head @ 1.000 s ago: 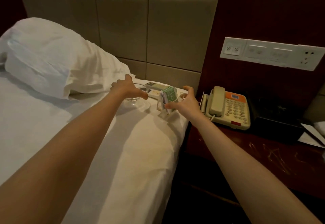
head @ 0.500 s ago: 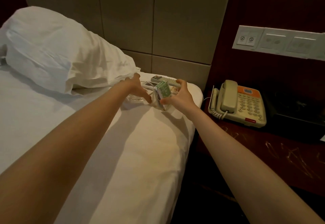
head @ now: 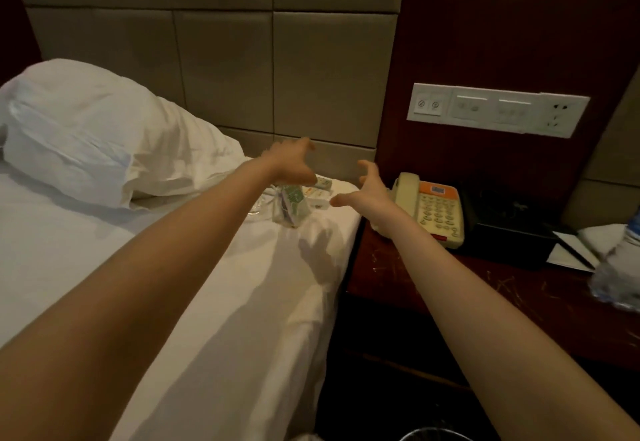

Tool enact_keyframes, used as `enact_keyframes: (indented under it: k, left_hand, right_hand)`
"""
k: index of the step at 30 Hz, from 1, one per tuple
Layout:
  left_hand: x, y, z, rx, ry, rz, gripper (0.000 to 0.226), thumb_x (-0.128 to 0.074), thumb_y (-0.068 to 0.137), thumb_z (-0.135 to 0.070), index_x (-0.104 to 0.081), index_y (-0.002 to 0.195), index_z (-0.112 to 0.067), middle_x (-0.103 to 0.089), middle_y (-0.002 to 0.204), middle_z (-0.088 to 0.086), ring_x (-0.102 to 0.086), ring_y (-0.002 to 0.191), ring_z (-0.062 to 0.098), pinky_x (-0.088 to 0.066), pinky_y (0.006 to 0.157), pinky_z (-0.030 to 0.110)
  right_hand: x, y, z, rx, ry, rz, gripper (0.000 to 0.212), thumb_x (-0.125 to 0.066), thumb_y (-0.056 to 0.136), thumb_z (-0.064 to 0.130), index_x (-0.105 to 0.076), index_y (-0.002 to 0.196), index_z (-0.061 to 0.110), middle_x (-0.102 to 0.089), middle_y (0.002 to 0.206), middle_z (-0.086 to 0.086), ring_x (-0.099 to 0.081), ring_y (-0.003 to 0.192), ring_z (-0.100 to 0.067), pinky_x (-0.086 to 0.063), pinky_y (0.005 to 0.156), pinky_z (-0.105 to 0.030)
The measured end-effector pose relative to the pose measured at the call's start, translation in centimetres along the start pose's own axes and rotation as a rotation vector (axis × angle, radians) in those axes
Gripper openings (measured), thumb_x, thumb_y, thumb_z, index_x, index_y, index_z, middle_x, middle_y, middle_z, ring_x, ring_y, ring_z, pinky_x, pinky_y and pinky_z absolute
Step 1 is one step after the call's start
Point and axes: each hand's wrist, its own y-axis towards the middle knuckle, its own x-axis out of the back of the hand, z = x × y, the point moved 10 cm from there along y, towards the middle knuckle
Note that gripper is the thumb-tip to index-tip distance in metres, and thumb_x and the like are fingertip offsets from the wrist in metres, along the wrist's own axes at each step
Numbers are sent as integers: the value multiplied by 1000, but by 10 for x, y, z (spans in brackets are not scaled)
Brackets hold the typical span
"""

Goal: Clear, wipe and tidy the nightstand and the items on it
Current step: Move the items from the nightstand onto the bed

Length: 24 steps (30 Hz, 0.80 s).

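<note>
On the white bed [head: 221, 302], near its top right corner, lie a clear holder with a green card [head: 292, 203], a glass dish [head: 263, 205] and two white remote controls [head: 320, 194]. My left hand [head: 291, 163] hovers above them with fingers spread, holding nothing. My right hand [head: 367, 187] is lifted just right of them, fingers apart and empty. The dark red nightstand [head: 433, 281] stands to the right of the bed. On it sit a beige and orange telephone [head: 429, 208], a black box [head: 509, 229], papers with a pen [head: 578, 246] and a plastic water bottle [head: 620, 267].
A white pillow [head: 86, 128] lies at the bed's head against the padded headboard [head: 277, 69]. A switch and socket panel [head: 495, 109] is on the wall above the nightstand. A bin's rim [head: 436, 435] shows at the bottom edge.
My right hand let go of the card holder, which now rests on the bed. Both hands rose off the items and opened.
</note>
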Motion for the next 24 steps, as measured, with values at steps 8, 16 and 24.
enact_keyframes:
  k: [8,16,24]
  left_hand:
    - [-42,-25,-110,-151,-202,36,57,-60,85,-14,-39,138,-12,-45,139,13,-46,126,27,-41,99,32]
    - [-72,-38,-215,-269,-331,152,52,-57,87,-16,-40,136,-17,-49,133,8,-49,118,22,-41,88,28]
    - [-108,-55,-298,-340,-405,262,51,-56,91,-14,-36,138,-14,-51,121,7,-53,84,11,-43,67,24]
  right_hand:
    - [91,-58,-52,-159,-9,-153,67,-68,83,11,-31,139,13,-42,137,-9,-46,118,-25,-40,87,-33]
    - [194,-108,-87,-220,-86,-314,45,-61,88,9,-44,129,11,-50,122,-7,-49,102,-19,-39,79,-30]
    - [265,-142,-111,-232,-110,-431,34,-60,86,9,-51,119,13,-55,111,-7,-51,91,-19,-39,73,-30]
